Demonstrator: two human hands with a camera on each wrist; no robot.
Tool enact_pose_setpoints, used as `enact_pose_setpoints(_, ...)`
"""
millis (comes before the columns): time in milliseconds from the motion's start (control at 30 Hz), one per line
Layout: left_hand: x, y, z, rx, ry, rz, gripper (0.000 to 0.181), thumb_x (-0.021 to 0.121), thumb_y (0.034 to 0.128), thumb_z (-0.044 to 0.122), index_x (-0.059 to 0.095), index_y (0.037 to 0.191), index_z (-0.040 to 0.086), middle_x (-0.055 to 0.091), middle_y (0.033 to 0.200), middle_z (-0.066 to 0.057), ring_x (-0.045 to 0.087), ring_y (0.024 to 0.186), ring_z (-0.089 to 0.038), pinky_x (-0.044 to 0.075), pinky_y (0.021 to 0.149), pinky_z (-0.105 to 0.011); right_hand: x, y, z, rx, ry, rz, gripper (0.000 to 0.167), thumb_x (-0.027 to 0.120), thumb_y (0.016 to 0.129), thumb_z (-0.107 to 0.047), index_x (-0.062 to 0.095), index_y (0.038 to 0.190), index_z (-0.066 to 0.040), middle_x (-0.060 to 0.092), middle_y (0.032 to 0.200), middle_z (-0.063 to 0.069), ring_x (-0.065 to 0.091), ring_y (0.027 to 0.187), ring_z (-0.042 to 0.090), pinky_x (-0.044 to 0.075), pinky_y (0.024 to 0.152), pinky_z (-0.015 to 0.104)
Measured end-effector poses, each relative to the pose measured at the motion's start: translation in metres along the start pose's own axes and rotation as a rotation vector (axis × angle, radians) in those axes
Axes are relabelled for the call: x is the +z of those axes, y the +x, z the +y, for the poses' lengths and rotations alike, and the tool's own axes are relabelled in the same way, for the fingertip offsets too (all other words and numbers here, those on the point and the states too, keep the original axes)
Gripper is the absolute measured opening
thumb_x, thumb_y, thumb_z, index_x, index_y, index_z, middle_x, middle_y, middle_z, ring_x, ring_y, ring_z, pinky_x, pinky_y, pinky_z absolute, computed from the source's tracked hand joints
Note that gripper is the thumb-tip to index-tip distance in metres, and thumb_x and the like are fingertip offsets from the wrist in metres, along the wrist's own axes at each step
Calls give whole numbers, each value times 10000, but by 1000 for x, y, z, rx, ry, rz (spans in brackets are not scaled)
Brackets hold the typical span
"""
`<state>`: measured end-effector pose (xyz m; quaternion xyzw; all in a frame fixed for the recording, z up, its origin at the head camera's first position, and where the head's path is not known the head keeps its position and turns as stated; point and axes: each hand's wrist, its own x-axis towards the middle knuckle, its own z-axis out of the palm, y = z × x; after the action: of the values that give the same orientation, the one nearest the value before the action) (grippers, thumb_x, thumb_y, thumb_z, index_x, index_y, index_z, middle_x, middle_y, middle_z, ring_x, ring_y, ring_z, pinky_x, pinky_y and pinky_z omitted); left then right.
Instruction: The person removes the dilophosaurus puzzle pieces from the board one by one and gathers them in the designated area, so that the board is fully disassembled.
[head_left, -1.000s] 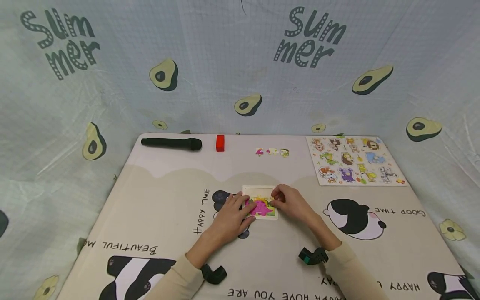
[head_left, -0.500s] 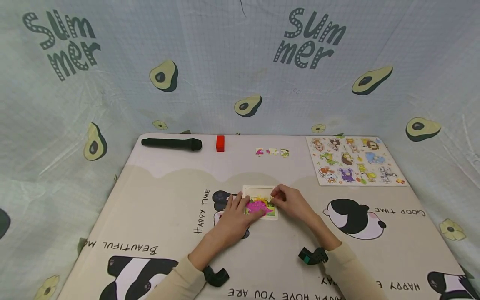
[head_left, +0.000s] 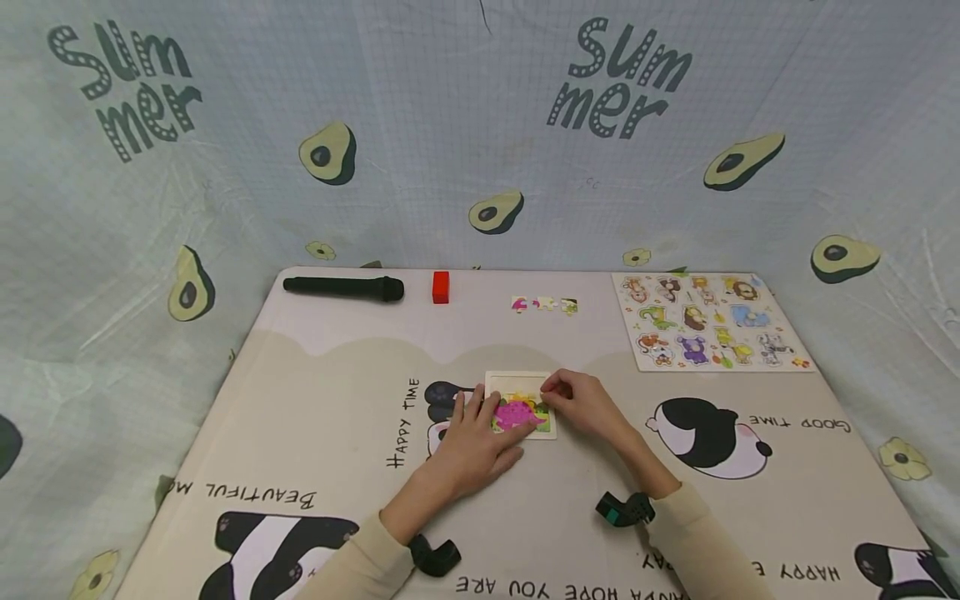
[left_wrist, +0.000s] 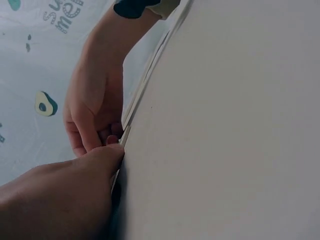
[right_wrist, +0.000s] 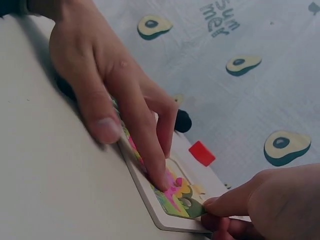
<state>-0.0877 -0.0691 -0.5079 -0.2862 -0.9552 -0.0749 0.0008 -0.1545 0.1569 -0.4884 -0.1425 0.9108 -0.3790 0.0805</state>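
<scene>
A small white-framed jigsaw board (head_left: 517, 382) with a pink dinosaur picture lies at the middle of the table. Its upper part shows a bare pale recess. My left hand (head_left: 472, 450) rests over the board's left side, fingers fairly straight, one fingertip touching the picture in the right wrist view. At the board's right edge, my right hand (head_left: 581, 404) pinches a green puzzle piece (right_wrist: 194, 206) between thumb and fingers, against the picture's corner. Part of that piece is hidden by the fingers. In the left wrist view the board is seen almost edge-on.
Several loose puzzle pieces (head_left: 546, 304) lie in a row behind the board. A red block (head_left: 441, 287) and a black microphone (head_left: 343, 288) are at the back left. An animal picture board (head_left: 712, 321) lies at the back right. A curtain (head_left: 420, 100) hangs behind the table.
My left hand has shifted slightly, and its fingers have moved on the picture, with the thumb side now lower right. My right hand has stayed at the board's right edge, barely moving.
</scene>
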Motion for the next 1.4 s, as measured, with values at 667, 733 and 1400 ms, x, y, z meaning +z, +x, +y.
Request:
enact_pose_setpoints(667, -2, -2, 0, 11, 52, -4, 513, 497, 1035, 244, 421, 1486, 477, 394, 1537, -209, 260, 1498, -471, 269, 1179, -670, -6, 14, 1, 38, 125, 25, 140, 603, 995, -118, 644, 1062, -2, 679, 882, 102, 606, 745, 121, 508, 651, 211)
enact_pose_setpoints(733, -2, -2, 0, 16, 47, 4, 526, 500, 1030, 211, 431, 1481, 473, 399, 1529, -199, 264, 1502, -450, 265, 1179, -672, -8, 17, 2, 53, 175, 19, 145, 577, 1007, -97, 623, 1082, 19, 678, 899, 132, 640, 732, 122, 550, 641, 219)
enact_pose_setpoints(1400, -5, 0, -4, 66, 2, 112, 487, 585, 991, 160, 563, 1401, 422, 511, 1371, -135, 394, 1426, -401, 344, 1117, -693, -36, 61, 20, 75, 173, 157, 219, 585, 993, -107, 582, 1169, 22, 672, 962, 189, 667, 720, 157, 515, 599, 196)
